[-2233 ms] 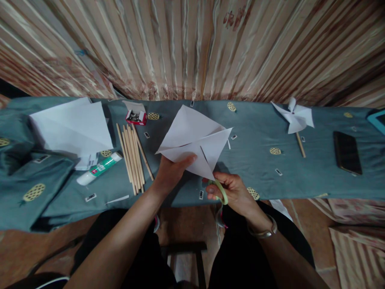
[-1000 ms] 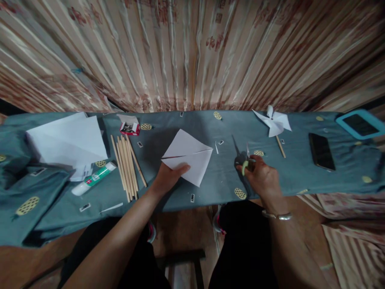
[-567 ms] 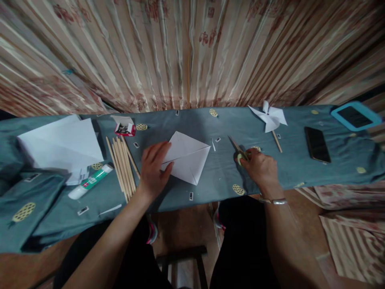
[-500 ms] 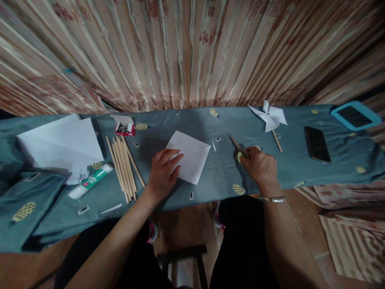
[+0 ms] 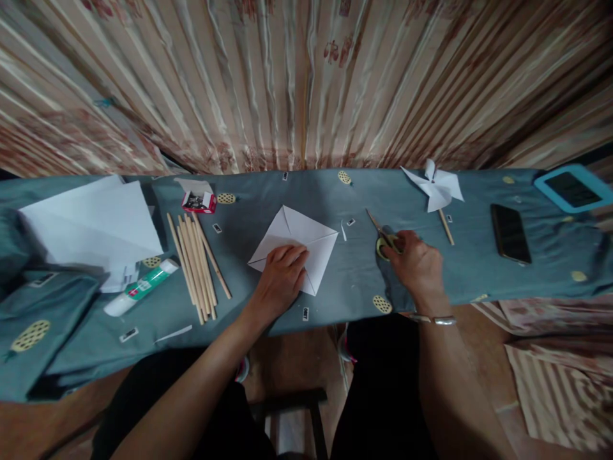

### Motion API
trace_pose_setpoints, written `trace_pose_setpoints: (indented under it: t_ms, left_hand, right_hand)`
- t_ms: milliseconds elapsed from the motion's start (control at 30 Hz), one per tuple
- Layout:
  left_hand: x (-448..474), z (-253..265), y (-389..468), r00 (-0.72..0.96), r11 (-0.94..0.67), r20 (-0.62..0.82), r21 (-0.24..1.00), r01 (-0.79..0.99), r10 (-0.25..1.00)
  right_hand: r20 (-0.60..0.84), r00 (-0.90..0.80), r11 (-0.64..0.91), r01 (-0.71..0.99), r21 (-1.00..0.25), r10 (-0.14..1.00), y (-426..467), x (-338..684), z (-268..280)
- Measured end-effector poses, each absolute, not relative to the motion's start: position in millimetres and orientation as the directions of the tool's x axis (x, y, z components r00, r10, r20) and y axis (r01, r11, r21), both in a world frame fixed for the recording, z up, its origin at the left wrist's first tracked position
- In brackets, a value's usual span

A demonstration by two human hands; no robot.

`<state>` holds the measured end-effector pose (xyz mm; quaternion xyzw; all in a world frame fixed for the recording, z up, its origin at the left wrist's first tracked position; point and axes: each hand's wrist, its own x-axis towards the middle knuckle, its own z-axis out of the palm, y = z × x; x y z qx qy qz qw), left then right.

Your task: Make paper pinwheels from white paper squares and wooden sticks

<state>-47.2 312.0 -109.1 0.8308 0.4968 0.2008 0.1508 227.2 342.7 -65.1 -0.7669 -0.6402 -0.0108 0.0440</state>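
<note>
Hiding part of the paper (image 5: 320,254): left hand (image 5: 282,271)

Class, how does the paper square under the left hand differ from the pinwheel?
The paper square lies flat; the pinwheel has curled blades. The pinwheel has a wooden stick; the paper square shows none. The left hand touches the paper square, not the pinwheel. Both are white.

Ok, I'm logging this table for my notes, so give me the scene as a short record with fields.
left hand: resting on the white paper
right hand: holding the scissors by the handles, blades pointing away
left side: loose sheets, glue stick, wooden sticks, open red box
right side: pinwheel, phone, blue-framed device
covering: patterned cloth
backdrop: curtain
</note>
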Motion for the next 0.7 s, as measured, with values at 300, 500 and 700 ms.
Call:
trace_pose_setpoints:
  t_ms: [300, 500, 700]
  left_hand:
    - [-46, -109, 311, 0.423, -0.448, 0.165, 0.473, 0.759, 0.891]
    - [-45, -111, 311, 0.405, -0.425, 0.155, 0.5, 0.755, 0.901]
    - [-44, -112, 310, 0.4, -0.425, 0.161, 0.491, 0.76, 0.902]
  right_hand:
    - [0.294, -0.008, 0.162, 0.849, -0.503, 0.956, 352, 163, -91]
    - [0.244, -0.03, 0.178, 0.769, -0.614, 0.969, 359, 122, -115]
    - [0.241, 0.032, 0.118, 0.806, -0.58, 0.97, 358, 115, -115]
